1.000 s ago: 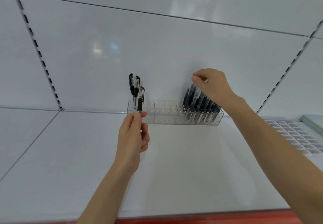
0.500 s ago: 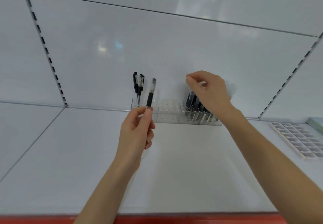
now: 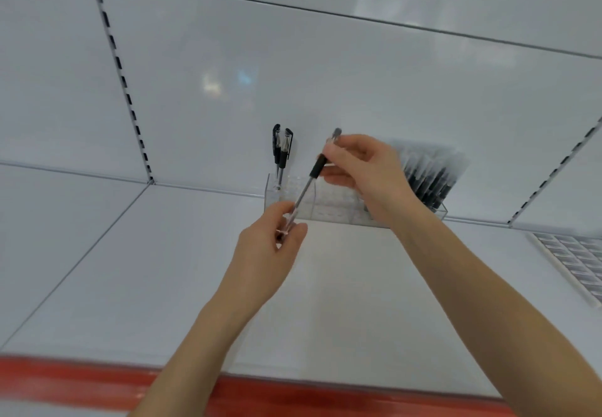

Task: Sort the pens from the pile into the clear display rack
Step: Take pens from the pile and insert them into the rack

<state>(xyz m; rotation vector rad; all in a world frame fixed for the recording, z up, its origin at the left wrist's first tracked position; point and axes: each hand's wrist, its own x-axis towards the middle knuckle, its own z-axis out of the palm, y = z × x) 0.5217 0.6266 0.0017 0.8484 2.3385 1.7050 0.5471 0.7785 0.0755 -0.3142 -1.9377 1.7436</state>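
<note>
left hand (image 3: pixel 267 247) pinches the pen (image 3: pixel 315 167) low; right hand (image 3: pixel 368 172) grips its top.

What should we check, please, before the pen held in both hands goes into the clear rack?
1. Pen held firmly: left hand pinches its lower end, right hand holds its upper part: ok.
2. Pen upright above a hole: it is tilted: not ok.
3. Free holes in the clear rack beside the two standing pens: ok.
4. Which end points down: hidden by fingers: cannot tell.
5. Pen pile at the rack's right end apart from the held pen: ok.
</note>
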